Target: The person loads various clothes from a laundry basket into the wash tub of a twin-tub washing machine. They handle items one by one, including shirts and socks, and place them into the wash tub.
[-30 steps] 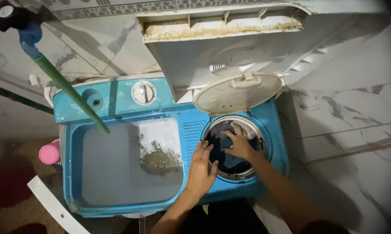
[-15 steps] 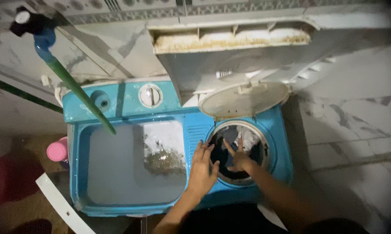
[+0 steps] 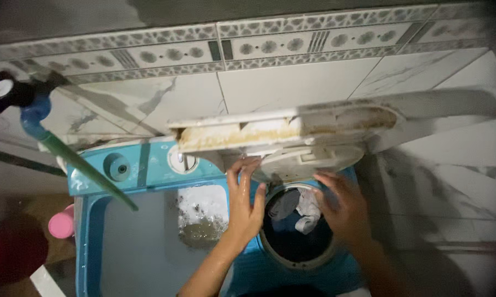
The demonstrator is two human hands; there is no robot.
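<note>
Left hand [image 3: 243, 201] and right hand [image 3: 344, 208] flank spinner tub [image 3: 297, 231], fingers spread, seemingly holding nothing; clothes [image 3: 303, 212] inside

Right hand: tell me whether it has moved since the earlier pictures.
Yes. The right hand has come up out of the spin drum, where it pressed on the clothes, and now hovers over the drum's right rim.

A green hose [image 3: 88, 170] runs from a blue tap [image 3: 31, 113], near a pink bottle [image 3: 61, 224] and patterned wall tiles [image 3: 292, 44]
</note>
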